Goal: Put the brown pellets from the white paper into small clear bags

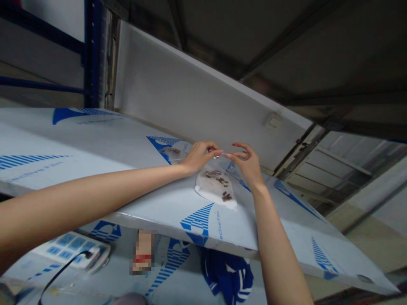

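Both hands meet over the middle of a film-covered table (127, 144). My left hand (202, 156) is closed in a pinch, and my right hand (246, 163) pinches too, with its index finger raised. Between the fingertips is a small, clear item, too small to name. Just below them a white sheet (208, 189) lies on the table, with several small brown pieces (227, 196) on it in clusters. A clear plastic bag (171, 151) with brown pieces inside lies to the left of my left hand.
On a lower shelf are a white power strip (73, 250) with a black cable, a pixelated object (143, 252) and blue-and-white cloth (227, 275). A blue rack post (92, 55) stands at the back left. A dark shelf (286, 51) hangs overhead.
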`<state>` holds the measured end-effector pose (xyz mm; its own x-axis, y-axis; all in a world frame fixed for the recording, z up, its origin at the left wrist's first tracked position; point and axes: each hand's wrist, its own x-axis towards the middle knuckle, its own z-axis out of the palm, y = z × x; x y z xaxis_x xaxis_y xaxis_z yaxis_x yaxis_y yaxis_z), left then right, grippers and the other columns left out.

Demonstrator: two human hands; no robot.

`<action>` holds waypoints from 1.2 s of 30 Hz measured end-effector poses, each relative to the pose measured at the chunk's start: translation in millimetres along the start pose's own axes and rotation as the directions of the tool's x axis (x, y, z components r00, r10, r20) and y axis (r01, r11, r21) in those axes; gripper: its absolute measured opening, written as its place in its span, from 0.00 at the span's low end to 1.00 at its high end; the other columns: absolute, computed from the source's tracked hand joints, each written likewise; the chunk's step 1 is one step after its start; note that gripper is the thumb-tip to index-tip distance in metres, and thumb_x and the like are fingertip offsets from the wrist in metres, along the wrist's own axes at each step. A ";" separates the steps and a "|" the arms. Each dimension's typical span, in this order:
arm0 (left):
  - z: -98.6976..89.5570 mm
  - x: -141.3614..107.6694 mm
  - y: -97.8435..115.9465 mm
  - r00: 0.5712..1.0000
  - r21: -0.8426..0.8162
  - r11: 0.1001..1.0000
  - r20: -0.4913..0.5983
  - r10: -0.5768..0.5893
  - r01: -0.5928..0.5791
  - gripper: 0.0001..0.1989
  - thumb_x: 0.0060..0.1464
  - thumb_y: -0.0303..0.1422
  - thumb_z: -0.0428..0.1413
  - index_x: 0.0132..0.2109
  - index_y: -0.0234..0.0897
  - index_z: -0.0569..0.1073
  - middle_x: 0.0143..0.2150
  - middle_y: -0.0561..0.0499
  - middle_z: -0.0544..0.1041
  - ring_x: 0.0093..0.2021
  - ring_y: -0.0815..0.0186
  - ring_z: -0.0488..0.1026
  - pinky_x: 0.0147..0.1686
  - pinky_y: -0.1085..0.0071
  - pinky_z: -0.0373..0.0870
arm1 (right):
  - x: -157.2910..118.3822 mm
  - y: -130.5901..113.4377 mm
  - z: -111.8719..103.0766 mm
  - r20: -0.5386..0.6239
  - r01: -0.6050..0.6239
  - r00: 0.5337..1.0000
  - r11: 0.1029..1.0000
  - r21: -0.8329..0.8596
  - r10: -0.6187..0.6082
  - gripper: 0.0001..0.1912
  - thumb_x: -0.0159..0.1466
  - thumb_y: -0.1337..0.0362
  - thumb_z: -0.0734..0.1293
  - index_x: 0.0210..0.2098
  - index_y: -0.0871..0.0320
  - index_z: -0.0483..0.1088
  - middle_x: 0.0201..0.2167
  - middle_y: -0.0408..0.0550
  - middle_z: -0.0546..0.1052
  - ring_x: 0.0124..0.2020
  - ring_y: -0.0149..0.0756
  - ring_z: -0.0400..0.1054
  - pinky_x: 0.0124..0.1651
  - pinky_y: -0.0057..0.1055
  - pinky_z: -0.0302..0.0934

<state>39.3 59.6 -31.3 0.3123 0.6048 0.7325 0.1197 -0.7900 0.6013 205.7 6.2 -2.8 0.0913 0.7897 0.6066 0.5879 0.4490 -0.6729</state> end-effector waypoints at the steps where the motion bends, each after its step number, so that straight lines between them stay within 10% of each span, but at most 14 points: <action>1: -0.7 0.5 0.9 1.000 0.000 1.000 0.006 -0.001 0.001 0.12 0.56 0.37 0.53 0.30 0.35 0.75 0.30 0.51 0.78 0.33 0.66 0.72 0.37 0.71 0.63 | 0.3 0.7 -0.5 -0.013 0.006 1.000 1.000 0.001 -0.006 0.22 0.48 0.52 0.72 0.38 0.56 0.68 0.26 0.44 0.76 0.33 0.38 0.72 0.39 0.33 0.62; 22: -4.0 -0.6 10.7 0.994 0.136 0.987 0.048 -0.096 0.089 0.07 0.54 0.33 0.56 0.35 0.35 0.77 0.28 0.50 0.77 0.33 0.63 0.72 0.34 0.71 0.62 | 2.4 9.2 6.2 0.028 0.071 0.997 0.997 0.041 -0.072 0.18 0.48 0.57 0.73 0.35 0.56 0.68 0.31 0.47 0.76 0.36 0.38 0.71 0.40 0.34 0.62; 36: -11.6 -3.1 -1.3 0.973 0.480 0.870 0.229 -0.002 -0.111 0.14 0.61 0.33 0.49 0.50 0.37 0.73 0.38 0.49 0.79 0.41 0.65 0.73 0.38 0.73 0.63 | 10.1 23.9 13.6 0.100 -0.075 0.993 0.990 0.116 0.064 0.22 0.43 0.58 0.74 0.30 0.55 0.59 0.22 0.36 0.69 0.26 0.29 0.65 0.33 0.26 0.59</action>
<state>27.3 59.9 -30.6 0.5195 0.5674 0.6389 0.5219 -0.8027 0.2885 209.7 30.6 -18.5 0.0481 0.8545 0.5172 0.4825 0.4335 -0.7611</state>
